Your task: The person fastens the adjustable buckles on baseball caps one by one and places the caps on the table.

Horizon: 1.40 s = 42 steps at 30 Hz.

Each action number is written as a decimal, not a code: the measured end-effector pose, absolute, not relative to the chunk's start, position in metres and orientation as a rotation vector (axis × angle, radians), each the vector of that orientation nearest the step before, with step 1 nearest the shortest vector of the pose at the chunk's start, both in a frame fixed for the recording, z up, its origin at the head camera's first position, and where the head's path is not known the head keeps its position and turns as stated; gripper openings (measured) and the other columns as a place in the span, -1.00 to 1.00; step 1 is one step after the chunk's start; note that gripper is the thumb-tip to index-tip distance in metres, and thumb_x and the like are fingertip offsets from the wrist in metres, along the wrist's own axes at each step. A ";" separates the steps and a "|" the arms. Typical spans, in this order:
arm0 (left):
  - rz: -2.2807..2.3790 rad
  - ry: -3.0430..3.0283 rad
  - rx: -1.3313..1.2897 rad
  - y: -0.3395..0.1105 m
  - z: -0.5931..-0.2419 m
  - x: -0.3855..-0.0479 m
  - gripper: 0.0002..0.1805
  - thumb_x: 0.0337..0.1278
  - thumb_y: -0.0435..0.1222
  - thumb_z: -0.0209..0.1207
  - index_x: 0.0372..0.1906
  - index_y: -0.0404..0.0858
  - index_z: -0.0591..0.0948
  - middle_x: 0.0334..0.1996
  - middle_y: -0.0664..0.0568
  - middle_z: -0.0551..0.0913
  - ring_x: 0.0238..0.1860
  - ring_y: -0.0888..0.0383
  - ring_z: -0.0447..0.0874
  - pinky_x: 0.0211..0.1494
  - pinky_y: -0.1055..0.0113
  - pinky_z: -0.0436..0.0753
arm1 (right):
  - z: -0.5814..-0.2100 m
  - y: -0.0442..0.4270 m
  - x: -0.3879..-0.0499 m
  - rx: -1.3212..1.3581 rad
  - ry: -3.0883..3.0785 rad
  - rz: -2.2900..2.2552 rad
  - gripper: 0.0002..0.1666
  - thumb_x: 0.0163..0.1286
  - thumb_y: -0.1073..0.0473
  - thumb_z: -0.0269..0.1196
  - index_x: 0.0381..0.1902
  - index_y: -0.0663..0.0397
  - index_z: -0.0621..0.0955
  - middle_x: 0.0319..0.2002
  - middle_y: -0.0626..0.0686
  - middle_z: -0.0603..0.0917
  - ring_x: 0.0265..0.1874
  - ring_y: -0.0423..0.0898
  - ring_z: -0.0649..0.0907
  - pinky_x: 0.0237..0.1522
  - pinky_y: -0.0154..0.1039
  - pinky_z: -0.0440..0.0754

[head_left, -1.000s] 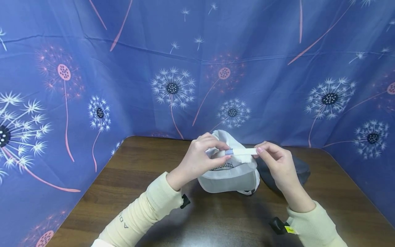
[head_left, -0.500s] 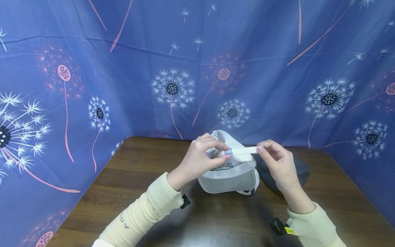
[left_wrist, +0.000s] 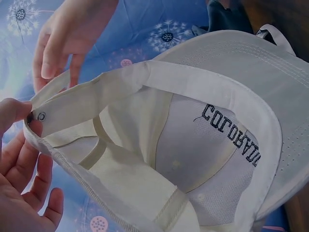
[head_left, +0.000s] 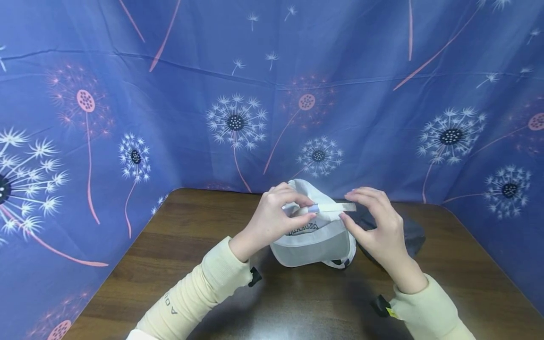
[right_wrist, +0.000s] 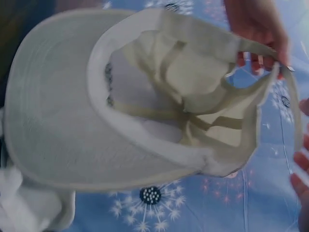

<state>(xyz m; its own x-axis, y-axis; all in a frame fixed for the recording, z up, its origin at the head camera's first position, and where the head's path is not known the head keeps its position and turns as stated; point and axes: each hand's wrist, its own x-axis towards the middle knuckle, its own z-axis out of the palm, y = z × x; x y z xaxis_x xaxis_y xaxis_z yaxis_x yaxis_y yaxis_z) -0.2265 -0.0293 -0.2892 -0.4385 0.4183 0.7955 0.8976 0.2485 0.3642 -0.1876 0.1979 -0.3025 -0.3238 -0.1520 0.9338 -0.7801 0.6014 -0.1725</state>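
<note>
A light grey and white cap (head_left: 312, 245) with dark lettering on its inner front panel rests on the table, underside of its brim toward me. My left hand (head_left: 274, 217) pinches the buckle end of its back strap (head_left: 331, 207) between thumb and fingers; the left wrist view shows this left hand (left_wrist: 24, 174) beside a round metal eyelet. The loose strap tail points right. My right hand (head_left: 382, 226) is spread around that tail, thumb and fingers apart. In the right wrist view, fingertips of the right hand (right_wrist: 301, 164) show beside the hanging strap.
A dark grey cap-like item (head_left: 412, 236) lies behind my right hand, partly hidden. The brown wooden table (head_left: 178, 250) meets a blue dandelion-print cloth (head_left: 195, 156) at the back and sides.
My right thumb and fingers have let go of the strap tail and spread apart. The left hand keeps its pinch, and the cap has barely shifted.
</note>
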 end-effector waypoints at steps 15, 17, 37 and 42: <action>-1.160 -2.015 -1.201 -0.026 -0.288 -0.223 -0.83 -0.12 -0.26 0.41 -0.34 -0.19 0.73 -0.47 0.17 0.66 -0.32 0.29 0.51 -0.16 0.43 0.47 | -0.303 0.168 -0.198 0.979 -1.481 0.450 -0.65 0.28 0.07 0.28 -0.31 0.34 0.64 -0.32 0.26 0.65 -0.28 0.20 0.60 -0.02 0.01 0.50; -1.167 -2.013 -1.209 -0.025 -0.287 -0.222 -0.83 -0.12 -0.27 0.41 -0.33 -0.20 0.74 -0.46 0.16 0.67 -0.32 0.30 0.53 -0.16 0.44 0.48 | -0.303 0.166 -0.200 0.992 -1.464 0.441 -0.67 0.28 0.09 0.27 -0.30 0.33 0.63 -0.32 0.25 0.65 -0.29 0.19 0.60 -0.04 0.00 0.50; -1.123 -2.037 -1.247 -0.022 -0.289 -0.216 -0.79 -0.20 -0.27 0.45 -0.34 -0.20 0.73 -0.48 0.17 0.65 -0.34 0.28 0.52 -0.18 0.50 0.44 | -0.296 0.155 -0.205 1.078 -1.289 0.381 -0.77 0.28 0.22 0.27 -0.52 0.27 0.63 -0.52 0.17 0.66 -0.51 0.09 0.59 -0.33 -0.03 0.55; -1.142 -2.035 -1.246 -0.023 -0.291 -0.214 -0.76 -0.19 -0.25 0.45 -0.30 -0.19 0.73 -0.47 0.18 0.64 -0.32 0.25 0.53 -0.18 0.51 0.48 | -0.296 0.155 -0.205 1.062 -1.252 0.340 -0.75 0.26 0.18 0.30 -0.54 0.25 0.63 -0.56 0.14 0.66 -0.57 0.07 0.57 -0.40 -0.04 0.52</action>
<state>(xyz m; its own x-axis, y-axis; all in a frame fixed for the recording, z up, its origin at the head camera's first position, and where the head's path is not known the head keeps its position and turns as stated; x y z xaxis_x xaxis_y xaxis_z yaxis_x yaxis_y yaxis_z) -0.2138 -0.0231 -0.2909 -0.4626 0.4757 0.7482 0.8864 0.2327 0.4002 -0.2052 0.1552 -0.2959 0.3379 -0.3209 0.8848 -0.7246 0.5112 0.4622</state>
